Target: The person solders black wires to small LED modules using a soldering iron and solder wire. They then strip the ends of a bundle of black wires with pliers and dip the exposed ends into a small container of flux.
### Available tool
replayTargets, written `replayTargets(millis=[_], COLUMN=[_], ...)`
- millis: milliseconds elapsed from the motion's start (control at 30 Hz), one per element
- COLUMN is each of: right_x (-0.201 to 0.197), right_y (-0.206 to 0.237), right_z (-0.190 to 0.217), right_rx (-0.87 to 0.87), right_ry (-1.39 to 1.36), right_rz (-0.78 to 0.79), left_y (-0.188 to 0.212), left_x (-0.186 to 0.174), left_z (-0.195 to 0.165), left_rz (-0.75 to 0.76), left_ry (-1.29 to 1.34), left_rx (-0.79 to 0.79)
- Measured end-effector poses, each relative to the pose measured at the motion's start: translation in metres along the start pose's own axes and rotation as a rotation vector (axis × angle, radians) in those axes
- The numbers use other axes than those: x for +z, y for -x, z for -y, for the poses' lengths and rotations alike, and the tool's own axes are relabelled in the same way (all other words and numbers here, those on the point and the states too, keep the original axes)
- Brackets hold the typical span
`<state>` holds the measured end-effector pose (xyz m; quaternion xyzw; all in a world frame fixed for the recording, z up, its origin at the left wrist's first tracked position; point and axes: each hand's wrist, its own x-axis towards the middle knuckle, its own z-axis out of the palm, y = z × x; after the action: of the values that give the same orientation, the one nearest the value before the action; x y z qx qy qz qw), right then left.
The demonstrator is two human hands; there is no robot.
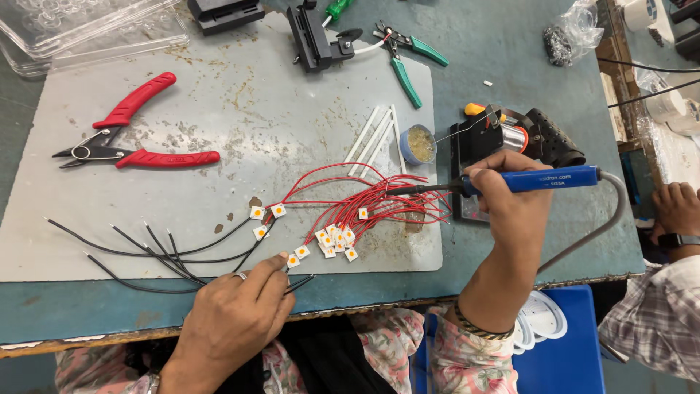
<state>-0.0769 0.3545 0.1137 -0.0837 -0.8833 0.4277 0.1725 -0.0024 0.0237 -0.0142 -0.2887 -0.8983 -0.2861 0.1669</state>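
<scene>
Gripping a blue soldering iron (554,178), the right hand (510,201) hovers; the left hand (237,310) pinches a black wire (300,283).

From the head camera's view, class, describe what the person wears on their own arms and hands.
The left hand has a silver ring on one finger and a band partly visible at the wrist. The right hand is bare, with a dark beaded bangle at the wrist. Both sleeves are pink floral fabric.

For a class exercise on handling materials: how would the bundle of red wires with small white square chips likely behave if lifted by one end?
The red wires curve loosely across the grey mat, so they would probably flop and sag. The strands overlap, so they would likely tangle. The white square chips look tiny and probably light, dangling.
</scene>
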Motion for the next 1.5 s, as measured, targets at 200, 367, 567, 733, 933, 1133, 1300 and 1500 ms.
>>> replayTargets(millis=[200, 367, 567, 733, 933, 1133, 1300, 1500], right_x=[-0.001, -0.012, -0.017, 0.011, 0.05, 0.062, 0.063, 0.062], right_y=[0.0, 0.011, 0.05, 0.08, 0.097, 0.11, 0.103, 0.106], right_z=[-0.001, 0.002, 0.02, 0.035, 0.051, 0.055, 0.049, 0.055], right_rx=[0.001, -0.014, -0.155, -0.278, -0.366, -0.26, -0.222, -0.185], right_ry=[-0.002, -0.101, -0.205, -0.28, -0.366, -0.298, -0.382, -0.358], right_rz=[0.003, -0.029, 0.041, 0.138, 0.228, 0.237, 0.29, 0.263], left_y=[0.001, -0.002, 0.002, 0.005, 0.004, 0.004, 0.004, 0.003], left_x=[0.0, -0.001, -0.008, -0.008, -0.009, -0.008, -0.008, -0.008], left_z=[0.0, 0.0, -0.001, 0.0, 0.0, 0.001, 0.0, 0.0], left_rz=[0.004, 0.0, -0.052, -0.059, -0.056, -0.073, -0.068, -0.048], left_ry=[0.0, -0.007, -0.053, -0.024, 0.006, 0.01, 0.007, 0.009], left_rx=[-0.003, 0.026, 0.06, 0.041, 0.042, 0.038, 0.028, 0.026])
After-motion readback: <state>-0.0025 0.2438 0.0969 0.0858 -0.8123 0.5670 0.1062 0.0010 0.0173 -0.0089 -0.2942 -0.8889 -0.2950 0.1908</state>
